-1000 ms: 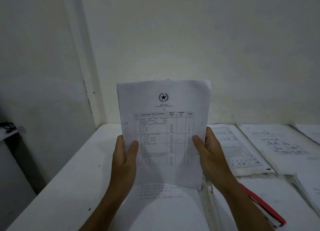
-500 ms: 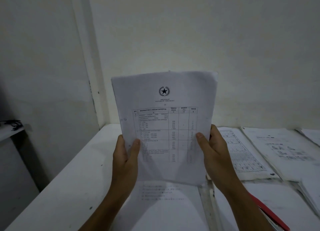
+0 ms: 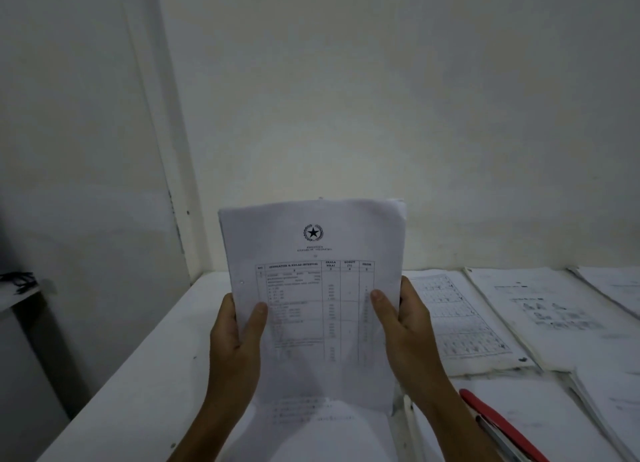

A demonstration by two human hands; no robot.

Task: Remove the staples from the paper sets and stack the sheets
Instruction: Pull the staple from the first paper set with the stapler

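- The paper set (image 3: 311, 298) is held upright in the air above the near part of the white table (image 3: 145, 375), its printed face toward the camera.
- Its top page carries a round star emblem near the top and a table of rows and columns below; the small print is too blurred to read.
- Several sheet edges show slightly fanned at the upper right corner, and a small hole or mark sits on the left margin.
- The left hand (image 3: 239, 330) grips the set's left edge, thumb lying across the front of the page and the fingers hidden behind it.
- The right hand (image 3: 401, 326) grips the right edge in the same way, thumb on the front, fingers behind the sheets.
- Just under the held set, a loose sheet (image 3: 311, 427) with a few faint printed lines lies flat on the table between the forearms.
- To the right, a stack with a grid (image 3: 460, 323) lies flat on the table, close beside the right hand.
- Further right lie more paper piles (image 3: 554, 319), overlapping one another toward the table's right edge.
- A red-handled tool (image 3: 498, 423) lies near the right forearm; what kind of tool it is cannot be told.
- A plain pale wall (image 3: 381, 97) rises behind the table.
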